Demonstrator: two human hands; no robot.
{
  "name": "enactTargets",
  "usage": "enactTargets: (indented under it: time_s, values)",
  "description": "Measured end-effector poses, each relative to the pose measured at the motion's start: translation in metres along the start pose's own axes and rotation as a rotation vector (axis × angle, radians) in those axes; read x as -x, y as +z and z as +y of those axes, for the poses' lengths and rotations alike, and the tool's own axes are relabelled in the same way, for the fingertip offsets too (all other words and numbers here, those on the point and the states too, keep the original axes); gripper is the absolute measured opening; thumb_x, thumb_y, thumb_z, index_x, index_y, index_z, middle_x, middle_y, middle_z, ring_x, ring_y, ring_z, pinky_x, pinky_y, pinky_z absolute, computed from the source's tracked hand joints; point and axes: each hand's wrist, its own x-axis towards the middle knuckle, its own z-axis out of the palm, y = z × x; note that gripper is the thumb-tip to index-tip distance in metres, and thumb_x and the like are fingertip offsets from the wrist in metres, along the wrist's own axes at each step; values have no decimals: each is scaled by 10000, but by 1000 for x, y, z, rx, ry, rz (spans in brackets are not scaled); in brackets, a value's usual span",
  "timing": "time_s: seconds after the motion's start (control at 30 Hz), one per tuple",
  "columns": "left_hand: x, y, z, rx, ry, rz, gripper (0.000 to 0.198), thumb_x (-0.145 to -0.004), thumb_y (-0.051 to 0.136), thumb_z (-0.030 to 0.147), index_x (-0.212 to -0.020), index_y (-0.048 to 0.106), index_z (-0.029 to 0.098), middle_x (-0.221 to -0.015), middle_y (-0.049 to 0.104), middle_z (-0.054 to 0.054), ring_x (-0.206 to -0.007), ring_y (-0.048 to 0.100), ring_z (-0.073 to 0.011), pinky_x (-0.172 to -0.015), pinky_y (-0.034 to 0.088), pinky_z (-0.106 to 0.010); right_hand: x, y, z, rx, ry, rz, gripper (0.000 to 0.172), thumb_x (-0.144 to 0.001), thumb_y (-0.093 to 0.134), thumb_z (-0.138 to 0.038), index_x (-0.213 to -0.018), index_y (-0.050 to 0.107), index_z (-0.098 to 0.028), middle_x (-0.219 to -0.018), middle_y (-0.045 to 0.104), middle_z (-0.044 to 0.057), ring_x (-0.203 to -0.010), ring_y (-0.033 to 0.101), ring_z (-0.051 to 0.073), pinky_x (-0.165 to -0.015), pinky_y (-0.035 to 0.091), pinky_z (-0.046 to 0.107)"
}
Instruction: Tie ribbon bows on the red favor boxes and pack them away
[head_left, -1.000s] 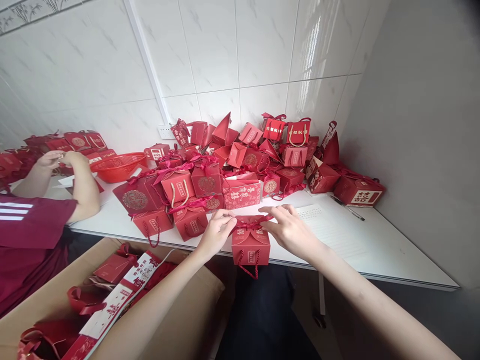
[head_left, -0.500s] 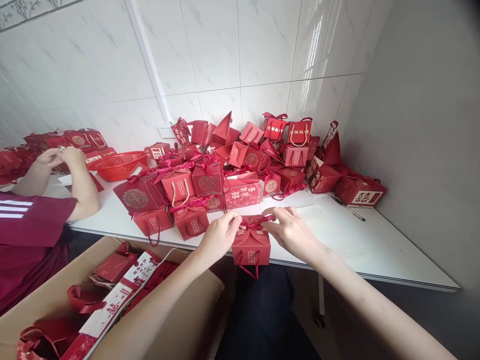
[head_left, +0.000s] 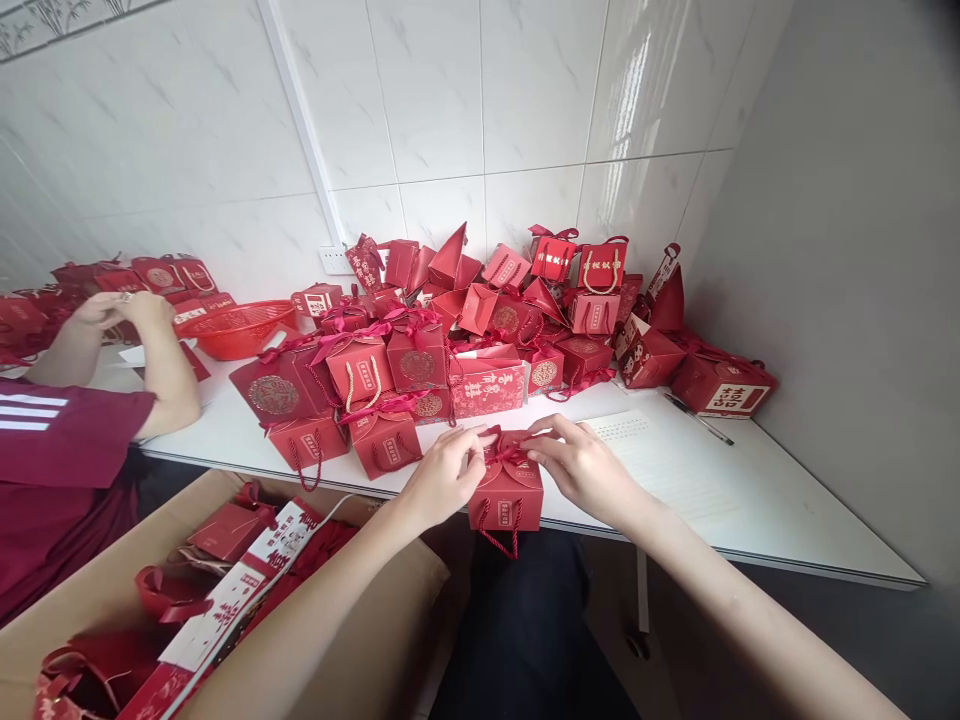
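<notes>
A small red gift box (head_left: 507,497) with a rope handle stands at the front edge of the white table (head_left: 757,490). My left hand (head_left: 444,471) and my right hand (head_left: 576,463) meet over its top. Both pinch the red ribbon (head_left: 509,449) there, fingers closed on it, one from each side. Close behind the box lies a pile of finished red gift boxes (head_left: 480,330).
A co-worker in a dark red shirt (head_left: 67,450) sits at the left, hands (head_left: 124,310) busy near a red plastic basket (head_left: 236,330). An open cardboard carton (head_left: 135,560) with red boxes stands below left. A sheet of paper (head_left: 660,460) and a pen (head_left: 694,415) lie at right.
My two hands have drawn closer together over the box top, working the ribbon inward. The box has stayed in place, and the co-worker's hands have barely shifted.
</notes>
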Motion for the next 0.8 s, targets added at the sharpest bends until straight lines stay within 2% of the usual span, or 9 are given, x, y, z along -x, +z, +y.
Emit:
enactTargets:
  time_s: [0.1,0.17,0.23,0.37,0.5,0.63,0.8]
  values:
    - [-1,1,-1,19,30,-63,132,-791,431,168,-680,483,218,-1237,589,-106,-1225,481,-232,-1030,355,-406,-2,-1,-8,-76,233,-28,355,-947,332,-363,-775,585,-184,-725,593,54,-635,562,170,-612,414,291]
    - [-2,2,0,31,25,-87,132,-788,441,175,-681,507,215,-1296,543,-104,-1256,448,-227,-1047,342,-407,-4,-1,-14,-147,381,-119,433,-939,301,-428,-621,494,-206,-553,528,12,-513,506,159,-525,372,277]
    - [-2,2,1,57,8,-94,128,-780,448,172,-683,520,212,-1293,545,-108,-1265,438,-229,-1052,337,-410,-6,0,-20,-219,466,-204,461,-918,320,-465,-541,413,-217,-486,488,-4,-469,470,148,-493,340,270]
    - [-2,0,1,132,-19,-98,114,-765,472,168,-668,514,210,-1265,566,-115,-1262,440,-246,-1048,329,-420,-11,4,-24,-293,581,-219,383,-832,455,-492,-569,425,-215,-513,519,-7,-502,481,147,-495,324,261]
    - [-1,0,-2,139,-32,-95,156,-777,539,269,-649,478,205,-1298,533,-107,-1253,439,-263,-1046,315,-417,-16,8,-21,-376,662,-252,350,-791,493,-482,-584,440,-206,-544,518,-17,-527,472,137,-510,310,256]
    - [-3,4,-5,102,-49,-23,220,-806,529,325,-639,456,201,-1243,544,-98,-1202,465,-247,-1026,327,-397,-20,9,-18,-506,697,-272,413,-793,443,-529,-552,451,-193,-534,476,-24,-532,433,124,-524,285,261]
    - [-5,8,-12,133,-56,4,248,-865,444,333,-658,470,197,-1186,550,-74,-1175,475,-221,-1020,330,-355,-17,13,-11,-695,688,-247,344,-708,529,-491,-568,464,-184,-540,442,-41,-543,385,106,-539,280,255]
